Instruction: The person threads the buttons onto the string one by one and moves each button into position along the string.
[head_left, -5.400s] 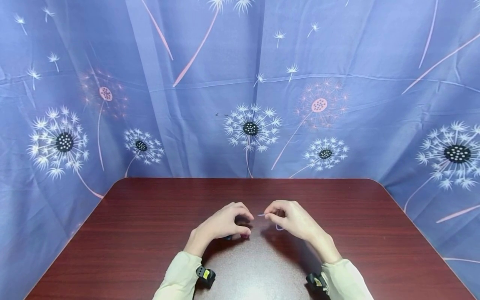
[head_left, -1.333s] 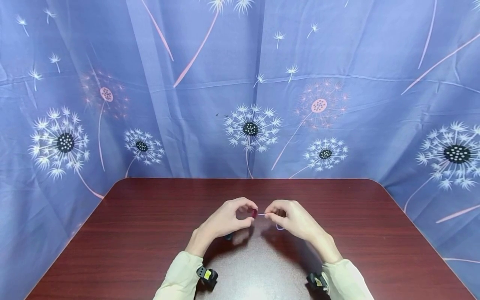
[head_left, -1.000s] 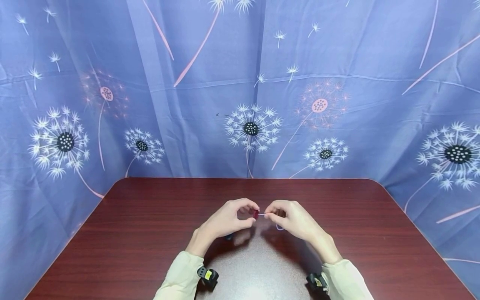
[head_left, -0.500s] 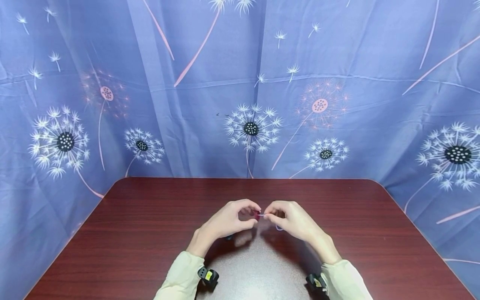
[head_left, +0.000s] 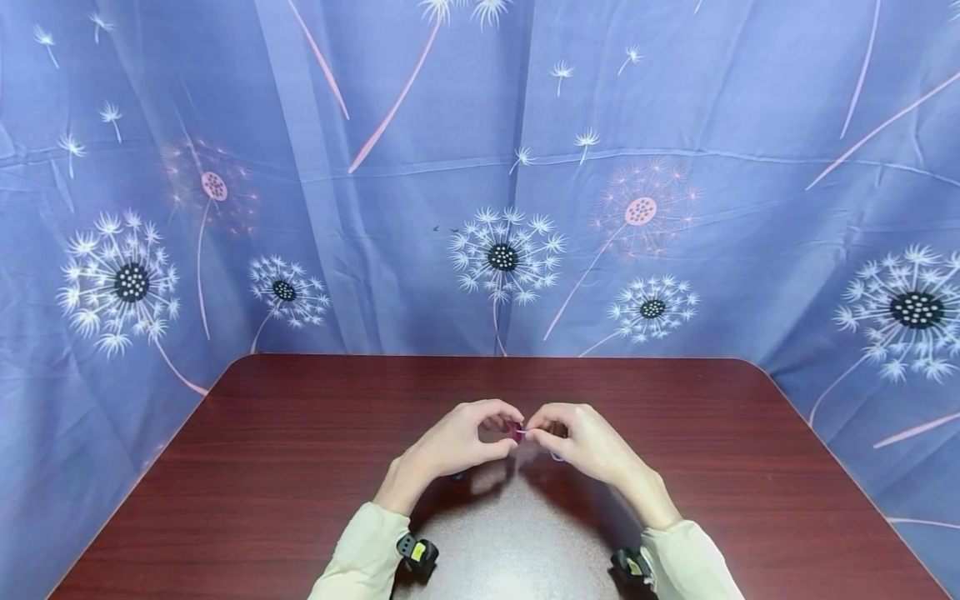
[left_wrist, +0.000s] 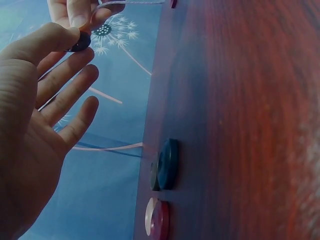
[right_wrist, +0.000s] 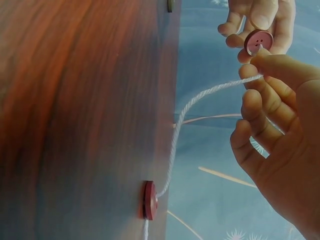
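Observation:
My left hand [head_left: 453,437] pinches a round dark red button [right_wrist: 258,42] between thumb and fingers, its several small holes facing the right hand. With thumb and index finger, my right hand [head_left: 592,442] pinches a pale lilac cord [right_wrist: 192,102] close to its tip. The tip meets one of the button's holes; how far it enters I cannot tell. In the right wrist view, the cord trails down to a second red button [right_wrist: 150,200] on the table and passes through it. From the left wrist, the held button [left_wrist: 81,42] looks almost black.
Loose buttons stand out near the left hand in the left wrist view: a blue one [left_wrist: 168,164], a dark one [left_wrist: 154,176], a pale one [left_wrist: 149,216] and a red one [left_wrist: 160,221]. The brown table [head_left: 300,417] backs onto a blue dandelion-print curtain [head_left: 390,250].
Since the oldest frame, my left hand has lifted a red button from the table to the cord's tip. Over the last second, the gap between button and right fingertips has narrowed.

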